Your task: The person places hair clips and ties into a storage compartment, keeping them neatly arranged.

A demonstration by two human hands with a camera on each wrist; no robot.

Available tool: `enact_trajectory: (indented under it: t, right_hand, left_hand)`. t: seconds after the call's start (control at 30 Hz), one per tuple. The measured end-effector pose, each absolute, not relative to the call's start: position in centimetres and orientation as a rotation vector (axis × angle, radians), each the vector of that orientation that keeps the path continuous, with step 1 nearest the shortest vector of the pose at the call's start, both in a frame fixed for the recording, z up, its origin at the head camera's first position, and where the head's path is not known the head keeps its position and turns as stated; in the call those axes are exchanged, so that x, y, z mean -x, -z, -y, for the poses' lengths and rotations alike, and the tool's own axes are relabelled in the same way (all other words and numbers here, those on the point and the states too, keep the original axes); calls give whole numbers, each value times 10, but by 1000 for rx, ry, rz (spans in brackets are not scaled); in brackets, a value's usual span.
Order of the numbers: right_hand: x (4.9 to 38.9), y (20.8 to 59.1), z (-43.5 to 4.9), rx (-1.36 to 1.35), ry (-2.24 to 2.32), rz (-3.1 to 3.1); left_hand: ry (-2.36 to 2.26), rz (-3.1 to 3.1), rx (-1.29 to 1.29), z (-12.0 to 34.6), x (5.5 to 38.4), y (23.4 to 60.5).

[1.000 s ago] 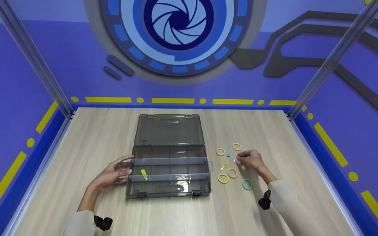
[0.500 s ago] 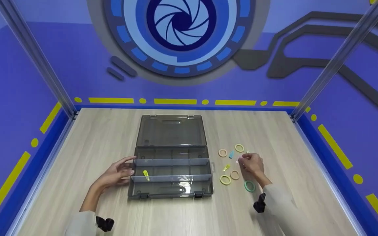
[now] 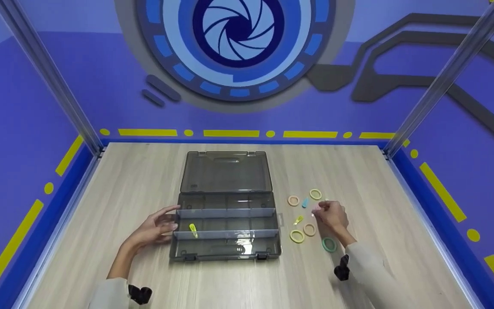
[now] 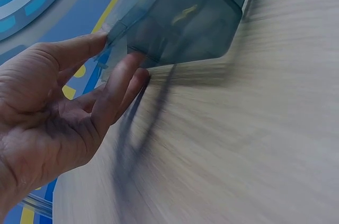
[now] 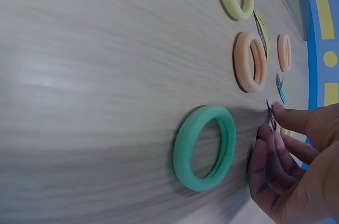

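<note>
A smoky see-through divided box (image 3: pixel 225 248) lies with its lid (image 3: pixel 226 171) folded back. One yellow hair clip (image 3: pixel 193 229) sits inside, by the front divider. My left hand (image 3: pixel 155 229) rests its extended fingertips against the box's left wall; the left wrist view shows its thumb and fingers (image 4: pixel 119 83) spread at the corner. To the right of the box, my right hand (image 3: pixel 332 214) pinches a small pink hair clip (image 5: pixel 271 114) between thumb and fingers, close over the table. Around it lie a blue clip (image 3: pixel 305 202) and another yellow clip (image 3: pixel 299 219).
Several hair ties lie around the right hand: green (image 3: pixel 329 244), peach (image 3: pixel 309 230), yellow (image 3: pixel 297 236), a second peach (image 3: pixel 293 201) and a pale yellow one (image 3: pixel 315 194). Blue panels (image 3: pixel 247 120) wall the table's back and sides.
My right hand has drawn slightly nearer with fingers more curled, and the pink clip now shows at its fingertips. My left hand stays at the box; the head view has shifted slightly.
</note>
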State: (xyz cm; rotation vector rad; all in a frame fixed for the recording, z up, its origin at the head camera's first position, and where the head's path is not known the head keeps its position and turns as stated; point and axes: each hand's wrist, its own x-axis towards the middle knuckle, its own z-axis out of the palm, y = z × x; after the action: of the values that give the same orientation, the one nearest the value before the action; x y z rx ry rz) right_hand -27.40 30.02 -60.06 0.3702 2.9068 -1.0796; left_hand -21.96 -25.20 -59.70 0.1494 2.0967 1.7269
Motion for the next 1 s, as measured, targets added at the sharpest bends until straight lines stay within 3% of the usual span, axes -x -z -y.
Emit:
enact_trajectory:
  t: [1.0]
  right_hand:
    - [265, 597, -311, -246, 1267, -2763]
  left_hand:
    - [-1747, -2107, -222, 254, 219, 597]
